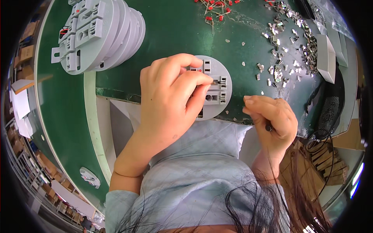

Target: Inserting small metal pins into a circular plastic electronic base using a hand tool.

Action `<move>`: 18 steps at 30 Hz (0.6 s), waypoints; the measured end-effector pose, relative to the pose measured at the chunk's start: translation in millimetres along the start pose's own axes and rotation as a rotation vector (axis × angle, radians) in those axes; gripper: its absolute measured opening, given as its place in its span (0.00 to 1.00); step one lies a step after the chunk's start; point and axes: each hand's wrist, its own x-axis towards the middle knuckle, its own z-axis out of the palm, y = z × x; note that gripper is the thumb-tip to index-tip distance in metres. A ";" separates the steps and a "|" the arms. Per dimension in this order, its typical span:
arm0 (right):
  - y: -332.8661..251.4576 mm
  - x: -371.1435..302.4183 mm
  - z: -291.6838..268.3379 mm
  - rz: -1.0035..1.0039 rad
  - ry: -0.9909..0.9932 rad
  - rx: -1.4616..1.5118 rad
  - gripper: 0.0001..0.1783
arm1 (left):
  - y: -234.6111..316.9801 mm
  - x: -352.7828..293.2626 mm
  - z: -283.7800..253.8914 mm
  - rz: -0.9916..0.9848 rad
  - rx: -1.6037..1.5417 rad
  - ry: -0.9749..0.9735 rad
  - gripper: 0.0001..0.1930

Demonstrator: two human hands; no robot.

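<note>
A round light-grey plastic base [226, 87] with raised sockets and metal contacts lies at the table's front edge. My left hand [171, 91] reaches over its left side, covering part of it. Thumb and index finger are pinched together at a middle socket; what is between them is too small to make out. To the right of the base, apart from it, my right hand [274, 116] is raised with its fingers curled. The dark round end of a rod-like thing [268, 127] shows against its palm; the remainder is hidden by the fingers.
Several similar grey bases [116, 39] are stacked at the far left. Red-headed parts with thin wire legs [213, 7] lie at the back. Small metal clips [278, 72] are strewn at the right, beside a white box-like piece [325, 58] and black mesh [330, 108].
</note>
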 end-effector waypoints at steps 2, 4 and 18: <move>-1.8 4.0 1.7 0.064 0.007 0.024 0.13 | 1.4 0.5 -0.6 -0.005 0.012 0.003 0.10; 0.0 6.5 3.0 0.098 0.004 0.037 0.13 | 4.9 2.8 -3.6 -0.027 0.021 -0.040 0.10; 22.7 37.1 12.5 -0.214 -0.155 -0.131 0.14 | 3.6 4.7 -4.3 -0.157 -0.169 -0.122 0.13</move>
